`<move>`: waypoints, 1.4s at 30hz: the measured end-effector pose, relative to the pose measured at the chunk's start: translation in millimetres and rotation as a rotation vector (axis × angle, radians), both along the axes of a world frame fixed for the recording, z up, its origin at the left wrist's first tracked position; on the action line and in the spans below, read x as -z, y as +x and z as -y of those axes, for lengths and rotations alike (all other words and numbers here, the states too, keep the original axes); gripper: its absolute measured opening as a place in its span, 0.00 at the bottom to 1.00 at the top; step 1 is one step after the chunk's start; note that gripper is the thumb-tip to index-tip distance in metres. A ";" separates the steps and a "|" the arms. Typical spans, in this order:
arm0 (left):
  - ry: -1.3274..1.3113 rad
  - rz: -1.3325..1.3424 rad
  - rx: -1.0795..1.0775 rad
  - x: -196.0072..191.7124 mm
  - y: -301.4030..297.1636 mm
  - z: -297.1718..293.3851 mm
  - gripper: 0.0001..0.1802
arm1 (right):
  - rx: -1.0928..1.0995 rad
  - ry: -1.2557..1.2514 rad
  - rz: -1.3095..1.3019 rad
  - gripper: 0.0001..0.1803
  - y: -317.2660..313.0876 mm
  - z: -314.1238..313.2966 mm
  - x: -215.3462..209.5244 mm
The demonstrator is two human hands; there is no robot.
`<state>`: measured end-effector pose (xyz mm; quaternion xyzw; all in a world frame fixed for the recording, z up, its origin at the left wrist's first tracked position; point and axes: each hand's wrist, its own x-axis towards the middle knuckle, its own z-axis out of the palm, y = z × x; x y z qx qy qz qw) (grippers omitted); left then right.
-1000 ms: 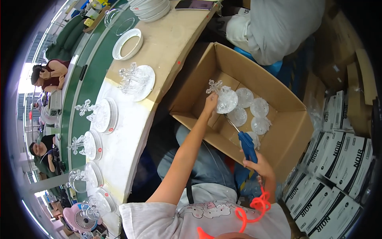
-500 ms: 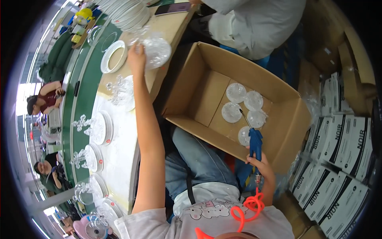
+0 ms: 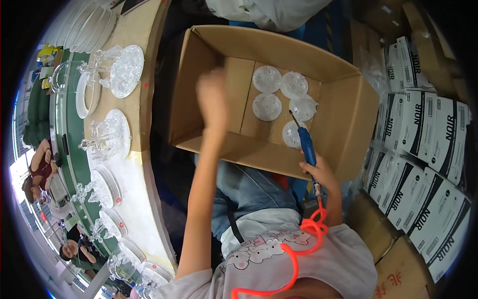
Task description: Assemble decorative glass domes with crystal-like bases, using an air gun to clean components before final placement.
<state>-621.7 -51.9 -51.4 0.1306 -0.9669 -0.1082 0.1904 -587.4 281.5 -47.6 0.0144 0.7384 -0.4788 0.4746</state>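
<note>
My right hand (image 3: 322, 174) grips a blue air blow gun (image 3: 307, 145) by its body, its thin dark nozzle pointing into an open cardboard box (image 3: 348, 99). A coiled orange hose (image 3: 297, 259) runs from the gun across my shirt. Several round clear plastic pieces (image 3: 267, 107) lie on the box floor, the nozzle tip just beside them. Over the left part of the box is my left hand (image 3: 213, 99), smeared by motion, so its fingers cannot be made out. On the table to the left stand a clear disc-shaped piece (image 3: 128, 72) and another clear piece (image 3: 119, 134) with upright parts.
A worktable (image 3: 142, 187) runs along my left, with a white ring (image 3: 82, 99), a stack of clear round plates (image 3: 82, 27) and several rimmed discs (image 3: 107, 185). White printed cartons (image 3: 423, 129) are piled at right. A person in a light top (image 3: 269, 12) sits beyond the box.
My left hand has left the clear piece on the table and swung right over the box. The view has turned. My right hand keeps holding the blow gun.
</note>
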 end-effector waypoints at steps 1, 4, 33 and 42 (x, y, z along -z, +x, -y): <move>-0.285 0.398 0.059 25.5 -4.0 -38.0 0.21 | 0.005 0.020 0.001 0.23 -1.1 -2.2 -0.7; -0.124 0.769 0.444 152.9 -3.4 -79.7 0.20 | -0.031 -0.005 0.009 0.24 -0.4 12.8 -5.7; 0.185 0.227 0.683 -122.3 81.6 -23.9 0.20 | 0.522 -0.818 0.311 0.27 15.8 37.9 16.5; 0.130 0.208 0.686 -121.0 91.2 -36.2 0.19 | 0.544 -0.555 0.175 0.30 17.5 54.5 -7.0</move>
